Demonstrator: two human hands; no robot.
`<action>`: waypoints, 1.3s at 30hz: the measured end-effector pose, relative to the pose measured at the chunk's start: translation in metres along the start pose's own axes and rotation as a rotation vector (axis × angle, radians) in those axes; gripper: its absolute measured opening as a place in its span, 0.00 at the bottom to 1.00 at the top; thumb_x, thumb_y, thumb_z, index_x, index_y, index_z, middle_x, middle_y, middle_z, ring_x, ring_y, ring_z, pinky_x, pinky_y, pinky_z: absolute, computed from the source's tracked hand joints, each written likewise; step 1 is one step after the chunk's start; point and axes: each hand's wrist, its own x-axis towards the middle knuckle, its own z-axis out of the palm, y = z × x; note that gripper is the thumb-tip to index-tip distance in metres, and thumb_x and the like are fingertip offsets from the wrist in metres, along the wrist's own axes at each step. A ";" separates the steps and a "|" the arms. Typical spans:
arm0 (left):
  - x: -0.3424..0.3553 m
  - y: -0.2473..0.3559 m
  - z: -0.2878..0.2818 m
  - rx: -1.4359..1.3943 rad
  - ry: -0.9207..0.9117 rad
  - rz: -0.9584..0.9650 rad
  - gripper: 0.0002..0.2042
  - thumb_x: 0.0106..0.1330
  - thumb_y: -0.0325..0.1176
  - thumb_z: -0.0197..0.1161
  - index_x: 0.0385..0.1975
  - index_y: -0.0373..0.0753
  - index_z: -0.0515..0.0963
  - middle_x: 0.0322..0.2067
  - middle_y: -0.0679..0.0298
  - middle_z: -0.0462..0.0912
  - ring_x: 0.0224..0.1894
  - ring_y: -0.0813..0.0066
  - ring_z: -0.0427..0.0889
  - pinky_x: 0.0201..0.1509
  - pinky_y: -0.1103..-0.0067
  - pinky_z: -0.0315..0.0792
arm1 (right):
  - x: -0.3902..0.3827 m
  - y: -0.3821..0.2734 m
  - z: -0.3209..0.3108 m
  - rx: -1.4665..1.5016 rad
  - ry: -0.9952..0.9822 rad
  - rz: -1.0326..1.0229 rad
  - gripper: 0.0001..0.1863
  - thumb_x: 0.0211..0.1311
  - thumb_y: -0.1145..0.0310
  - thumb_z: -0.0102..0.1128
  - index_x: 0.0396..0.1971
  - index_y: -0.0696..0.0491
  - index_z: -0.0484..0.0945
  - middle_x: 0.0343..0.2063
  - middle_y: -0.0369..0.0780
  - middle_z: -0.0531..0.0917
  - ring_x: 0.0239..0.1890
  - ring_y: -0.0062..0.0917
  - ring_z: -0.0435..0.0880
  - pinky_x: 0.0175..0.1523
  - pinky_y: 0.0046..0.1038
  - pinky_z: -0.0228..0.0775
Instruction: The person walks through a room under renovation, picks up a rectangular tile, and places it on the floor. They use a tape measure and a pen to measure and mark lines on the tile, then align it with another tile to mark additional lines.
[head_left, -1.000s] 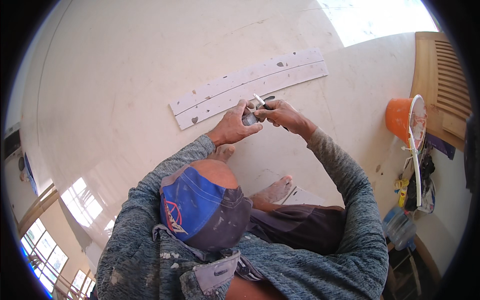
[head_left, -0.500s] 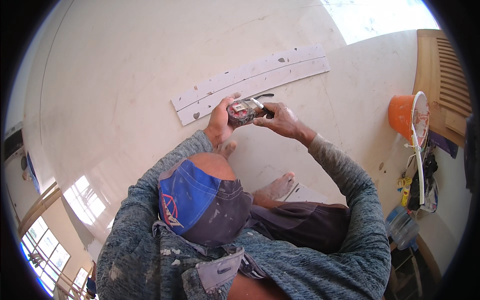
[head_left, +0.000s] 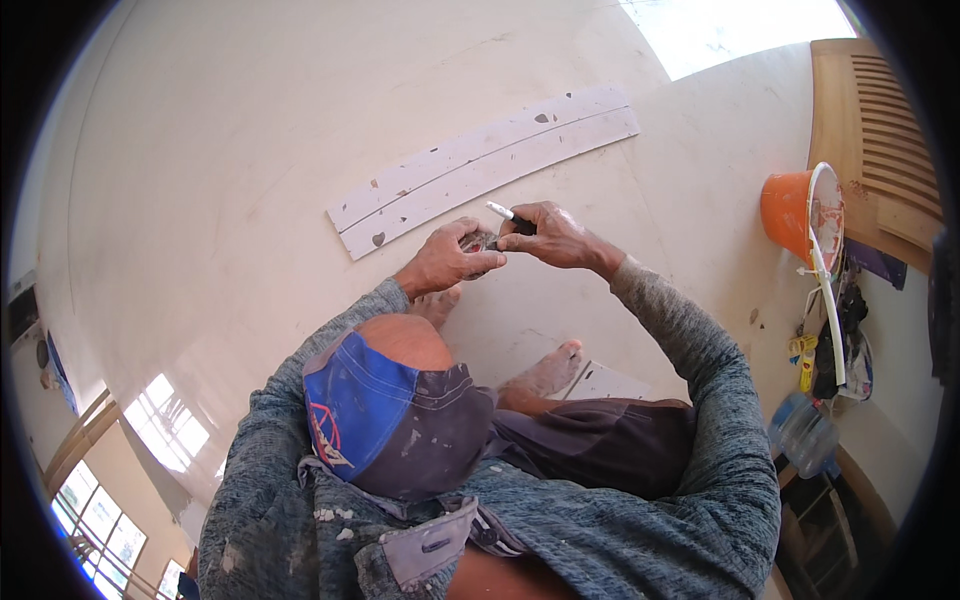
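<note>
My left hand [head_left: 447, 254] is closed around a dusty tape measure [head_left: 480, 243], dark with a bit of red showing; fingers cover most of it. My right hand [head_left: 557, 237] grips a marker [head_left: 503, 212] with a white end and a black part, its white end angled up and to the left. The right fingertips meet the tape measure's right side; whether they pinch the tape's end is hidden. Just beyond both hands, a long pale board [head_left: 485, 158] with dark chips and a lengthwise line lies slanted on the floor.
Another pale piece [head_left: 607, 382] lies partly under my leg, beside my bare foot [head_left: 545, 375]. At right stand an orange bucket [head_left: 787, 212] with a white strip [head_left: 826, 315] against it, a louvered wooden panel [head_left: 832, 130] and a clear water jug [head_left: 800, 432].
My left hand has turned over the tape measure, hiding its red-and-pale face. Both hands have come slightly nearer to me and away from the board; the marker stays in the right hand.
</note>
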 end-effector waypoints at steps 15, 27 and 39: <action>-0.071 -0.116 -0.102 0.594 0.348 -0.535 0.38 0.59 0.61 0.55 0.45 0.22 0.77 0.43 0.38 0.79 0.47 0.46 0.79 0.54 0.63 0.72 | 0.007 0.141 -0.205 0.405 0.832 0.389 0.09 0.63 0.64 0.53 0.25 0.52 0.74 0.19 0.28 0.69 0.16 0.09 0.61 0.18 0.15 0.51; -0.063 -0.103 -0.093 0.664 0.404 -0.586 0.38 0.61 0.64 0.51 0.45 0.26 0.78 0.48 0.42 0.79 0.53 0.50 0.77 0.56 0.65 0.71 | 0.038 0.181 -0.205 -0.067 0.950 0.443 0.15 0.57 0.57 0.59 0.26 0.55 0.82 0.18 0.34 0.75 0.20 0.18 0.70 0.26 0.25 0.60; -0.057 -0.090 -0.088 0.682 0.402 -0.695 0.36 0.59 0.63 0.54 0.45 0.28 0.79 0.46 0.43 0.80 0.51 0.50 0.79 0.53 0.65 0.73 | 0.045 0.130 -0.180 0.021 1.049 0.253 0.15 0.60 0.60 0.60 0.37 0.57 0.83 0.28 0.38 0.84 0.31 0.23 0.80 0.38 0.25 0.73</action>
